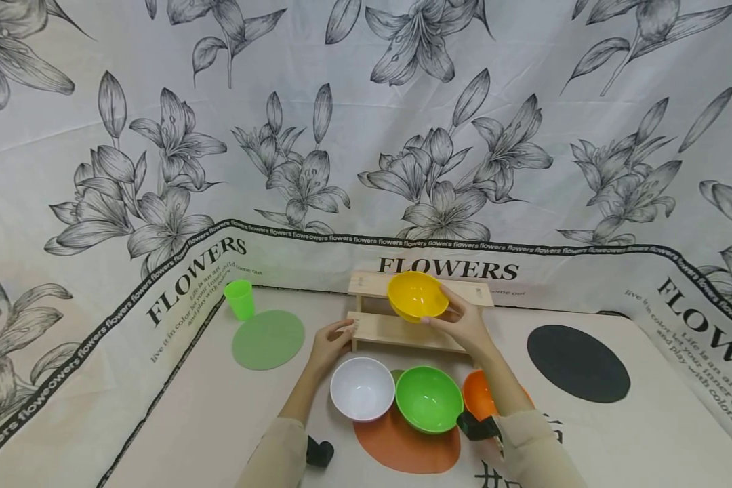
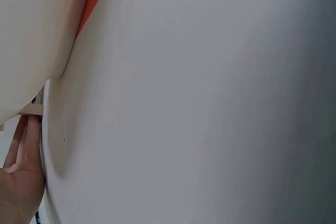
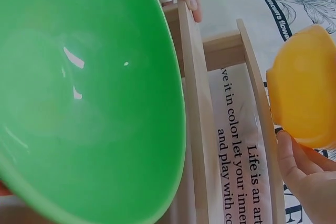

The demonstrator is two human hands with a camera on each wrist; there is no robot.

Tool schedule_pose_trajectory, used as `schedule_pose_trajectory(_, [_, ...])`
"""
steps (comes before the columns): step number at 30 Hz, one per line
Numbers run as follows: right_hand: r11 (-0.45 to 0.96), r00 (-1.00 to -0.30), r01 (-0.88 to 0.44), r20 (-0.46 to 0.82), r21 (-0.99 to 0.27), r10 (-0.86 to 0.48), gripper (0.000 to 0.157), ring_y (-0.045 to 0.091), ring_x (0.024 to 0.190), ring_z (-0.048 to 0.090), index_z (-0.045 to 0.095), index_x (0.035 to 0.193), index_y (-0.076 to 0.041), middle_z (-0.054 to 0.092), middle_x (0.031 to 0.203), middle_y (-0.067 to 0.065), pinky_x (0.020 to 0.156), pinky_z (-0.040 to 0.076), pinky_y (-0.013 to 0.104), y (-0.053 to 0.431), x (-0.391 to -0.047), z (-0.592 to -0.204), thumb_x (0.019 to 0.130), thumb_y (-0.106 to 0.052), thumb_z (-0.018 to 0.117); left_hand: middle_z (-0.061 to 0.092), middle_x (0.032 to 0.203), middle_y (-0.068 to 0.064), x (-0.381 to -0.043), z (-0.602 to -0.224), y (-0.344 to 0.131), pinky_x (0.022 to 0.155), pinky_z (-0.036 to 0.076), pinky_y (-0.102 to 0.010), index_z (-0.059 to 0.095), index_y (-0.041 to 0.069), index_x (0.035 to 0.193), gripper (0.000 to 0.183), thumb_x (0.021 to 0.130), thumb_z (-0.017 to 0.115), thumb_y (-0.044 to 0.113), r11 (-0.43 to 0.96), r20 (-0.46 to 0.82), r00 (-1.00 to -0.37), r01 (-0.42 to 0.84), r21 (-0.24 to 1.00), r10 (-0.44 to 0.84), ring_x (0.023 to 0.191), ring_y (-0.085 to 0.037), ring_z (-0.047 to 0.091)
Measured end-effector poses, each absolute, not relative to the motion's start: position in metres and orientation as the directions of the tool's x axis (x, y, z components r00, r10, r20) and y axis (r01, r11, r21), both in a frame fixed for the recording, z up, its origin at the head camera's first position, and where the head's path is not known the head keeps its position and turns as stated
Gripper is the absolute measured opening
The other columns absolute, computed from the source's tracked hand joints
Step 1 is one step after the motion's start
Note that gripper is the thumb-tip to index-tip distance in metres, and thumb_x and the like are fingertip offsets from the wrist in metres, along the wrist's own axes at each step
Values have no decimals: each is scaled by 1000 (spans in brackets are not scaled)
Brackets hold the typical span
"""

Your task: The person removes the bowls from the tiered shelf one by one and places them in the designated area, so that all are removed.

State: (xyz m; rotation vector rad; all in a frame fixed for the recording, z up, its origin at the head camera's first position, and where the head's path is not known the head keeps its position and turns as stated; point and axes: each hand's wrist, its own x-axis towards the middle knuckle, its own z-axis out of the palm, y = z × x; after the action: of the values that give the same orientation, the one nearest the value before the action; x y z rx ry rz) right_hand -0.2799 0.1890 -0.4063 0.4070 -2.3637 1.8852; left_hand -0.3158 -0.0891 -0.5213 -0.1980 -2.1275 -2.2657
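My right hand (image 1: pixel 463 320) grips a yellow bowl (image 1: pixel 416 295) by its right side, thumb low and fingers behind. The bowl is held tilted in front of the top board of a two-tier wooden rack (image 1: pixel 411 331); in the right wrist view the yellow bowl (image 3: pixel 302 87) appears beyond the rack. At the left end of the rack's lower board, my left hand (image 1: pixel 331 344) holds the board's edge with its fingertips. Nearer me stand a white bowl (image 1: pixel 362 389) and a green bowl (image 1: pixel 430 400). An orange bowl (image 1: pixel 478 394) is partly hidden by my right forearm.
A terracotta round mat (image 1: pixel 409 451) lies under the near bowls. To the left are a green cup (image 1: pixel 240 300) and a light green round mat (image 1: pixel 268 340). A black round mat (image 1: pixel 578 363) lies to the right. Flower-printed cloth (image 1: pixel 317 169) hangs behind.
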Motion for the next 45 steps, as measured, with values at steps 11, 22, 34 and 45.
schedule_pose_trajectory(11, [245,-957,-277,244,-929,-155,81,43,113,52,24,147,1,31,148,25,84,52,13,204,-265,-413,82,-6,72,60,116,-29,-315,-520,-88,82,58,-36,59,-5,122,35,90,62,10,-56,112,-992,108,993,62,100,-30,63])
schedule_pose_trajectory(22, [342,-978,-200,165,-918,-127,82,43,117,51,23,148,-4,29,149,23,86,49,11,229,-241,-410,84,-15,72,60,116,-29,-317,-522,-89,82,58,-35,59,-3,122,36,89,64,11,-66,105,-993,101,993,59,99,-30,63])
schedule_pose_trajectory(34, [435,-982,-187,148,-881,-122,84,45,118,49,22,150,-7,27,150,24,86,56,25,255,-217,-414,84,-23,72,57,117,-34,-303,-501,-90,86,55,-46,54,-13,121,36,90,60,4,-59,146,-984,141,988,104,99,-29,63])
schedule_pose_trajectory(45, [515,-975,-198,222,-834,-16,83,17,115,56,24,148,-36,35,149,0,85,55,21,338,-251,-514,81,-37,73,55,120,-34,-299,-498,-90,88,54,-45,54,-12,123,36,91,60,3,-76,144,-983,136,988,115,102,-32,61])
